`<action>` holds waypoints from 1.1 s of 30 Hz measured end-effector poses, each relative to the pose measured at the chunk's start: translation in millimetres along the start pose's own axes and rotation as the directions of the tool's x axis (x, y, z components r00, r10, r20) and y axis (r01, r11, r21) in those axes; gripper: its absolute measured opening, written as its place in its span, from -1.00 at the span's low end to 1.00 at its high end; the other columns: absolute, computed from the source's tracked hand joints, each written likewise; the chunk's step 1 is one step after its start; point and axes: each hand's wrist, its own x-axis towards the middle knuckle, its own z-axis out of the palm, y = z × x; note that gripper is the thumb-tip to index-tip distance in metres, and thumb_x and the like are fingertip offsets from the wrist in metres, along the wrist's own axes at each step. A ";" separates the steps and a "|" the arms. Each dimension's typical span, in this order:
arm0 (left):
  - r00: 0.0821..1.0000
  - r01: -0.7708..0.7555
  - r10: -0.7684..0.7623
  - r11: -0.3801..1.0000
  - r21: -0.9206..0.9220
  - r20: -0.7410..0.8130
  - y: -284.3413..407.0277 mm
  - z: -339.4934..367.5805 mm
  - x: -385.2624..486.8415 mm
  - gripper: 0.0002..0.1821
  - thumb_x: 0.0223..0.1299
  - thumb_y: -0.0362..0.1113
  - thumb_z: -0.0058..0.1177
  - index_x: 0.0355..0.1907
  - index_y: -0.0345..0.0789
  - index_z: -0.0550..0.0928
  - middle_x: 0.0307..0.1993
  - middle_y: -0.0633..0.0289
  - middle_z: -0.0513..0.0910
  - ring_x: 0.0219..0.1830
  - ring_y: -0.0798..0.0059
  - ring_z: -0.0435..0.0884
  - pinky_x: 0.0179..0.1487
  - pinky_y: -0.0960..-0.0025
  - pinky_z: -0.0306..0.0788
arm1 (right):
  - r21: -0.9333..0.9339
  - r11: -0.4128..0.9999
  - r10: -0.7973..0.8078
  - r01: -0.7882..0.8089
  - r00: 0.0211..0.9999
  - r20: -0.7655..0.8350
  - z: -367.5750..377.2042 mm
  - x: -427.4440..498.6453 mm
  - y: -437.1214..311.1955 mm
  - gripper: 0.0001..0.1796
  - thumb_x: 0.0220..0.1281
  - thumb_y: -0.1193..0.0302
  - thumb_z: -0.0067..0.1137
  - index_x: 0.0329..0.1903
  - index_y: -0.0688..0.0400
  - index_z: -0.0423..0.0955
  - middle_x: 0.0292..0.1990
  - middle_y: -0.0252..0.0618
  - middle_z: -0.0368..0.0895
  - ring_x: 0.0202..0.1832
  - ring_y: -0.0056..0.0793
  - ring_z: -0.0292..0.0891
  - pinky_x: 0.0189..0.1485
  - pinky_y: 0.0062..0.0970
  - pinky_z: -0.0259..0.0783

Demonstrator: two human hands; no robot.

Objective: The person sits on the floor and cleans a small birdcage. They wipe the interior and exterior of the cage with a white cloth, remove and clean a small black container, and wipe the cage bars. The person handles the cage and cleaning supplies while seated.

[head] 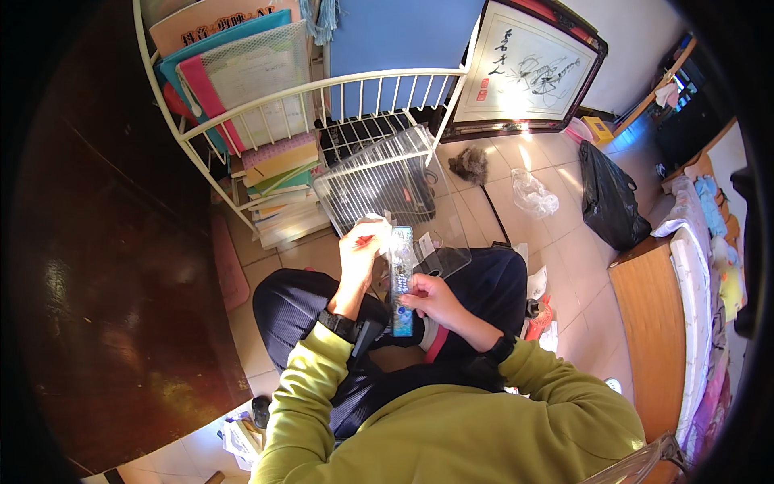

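Note:
My right hand (436, 300) grips a narrow blue decorated strip (402, 323), which looks like a ruler, pinching its right edge below the middle. The strip stands nearly upright in the picture, above my crossed legs, and its upper part shines with glare. My left hand (358, 251) holds a white tissue (376, 224) at the strip's top left end. Glare blurs the left fingertips, so how firmly the tissue presses on the strip cannot be told. Just beyond my hands lies a clear plastic case (455, 263).
Ahead stands a white wire rack (357, 85) with folders, with stacked books (290, 212) beside its base. A dark wooden surface (121, 290) flanks my left. Rightward are a black plastic bag (611, 199), a duster (470, 166), a small red fan (538, 323) and a bed's wooden side (647, 327).

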 end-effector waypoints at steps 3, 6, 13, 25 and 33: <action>0.998 0.064 -0.064 0.997 -0.033 -0.009 -1.0 -0.5 0.5 -0.84 0.18 -0.52 0.13 -0.18 -0.37 0.67 -0.27 0.33 0.66 -0.36 0.69 0.54 -0.31 0.62 0.38 | -0.134 0.991 0.039 -0.029 0.997 0.071 -32.4 -15.3 -24.6 -0.88 0.23 0.46 0.25 -0.31 0.12 0.45 -0.51 -0.51 0.49 -0.56 -0.82 0.32 -0.59 -0.72 0.24; 0.998 -0.031 0.032 0.999 -0.016 0.045 -4.4 -2.6 1.8 -0.84 0.20 -0.53 0.09 -0.17 -0.38 0.66 -0.24 0.32 0.66 -0.26 0.65 0.58 -0.15 0.58 0.44 | -0.160 0.985 0.071 -0.058 0.994 0.078 -74.4 -44.0 -47.8 -0.89 0.24 0.46 0.24 -0.25 0.13 0.48 -0.49 -0.52 0.48 -0.51 -0.81 0.34 -0.53 -0.71 0.27; 0.999 0.009 -0.011 0.999 0.041 0.033 -10.4 -10.7 3.6 -0.82 0.25 -0.52 0.07 -0.10 -0.35 0.62 -0.22 0.38 0.63 -0.23 0.67 0.54 -0.08 0.58 0.40 | 0.061 0.973 0.228 -0.221 0.961 -0.160 -169.4 -147.1 -43.6 -0.89 0.26 0.44 0.16 -0.17 0.12 0.51 -0.41 -0.52 0.49 -0.37 -0.74 0.40 -0.26 -0.65 0.36; 0.953 0.192 -0.224 0.968 0.162 0.205 -7.1 -15.7 0.1 -0.76 0.28 -0.44 0.03 0.00 -0.22 0.51 -0.17 0.39 0.54 -0.13 0.64 0.51 -0.01 0.54 0.40 | 0.593 0.805 0.256 0.038 0.878 -0.404 -224.7 -253.4 55.5 -0.66 0.31 0.33 0.13 0.09 0.14 0.42 -0.11 -0.37 0.56 -0.12 -0.52 0.52 -0.04 -0.44 0.47; 0.936 0.249 -0.286 0.950 0.188 0.204 -4.7 -13.9 -3.2 -0.85 0.30 -0.46 -0.01 -0.11 -0.21 0.50 -0.17 0.39 0.54 -0.17 0.65 0.52 -0.08 0.55 0.42 | 0.372 0.902 0.424 -0.218 0.298 -0.855 -277.9 -273.7 158.7 -0.86 0.26 0.40 0.17 -0.15 0.10 0.51 -0.38 -0.37 0.56 -0.39 -0.57 0.45 -0.34 -0.50 0.39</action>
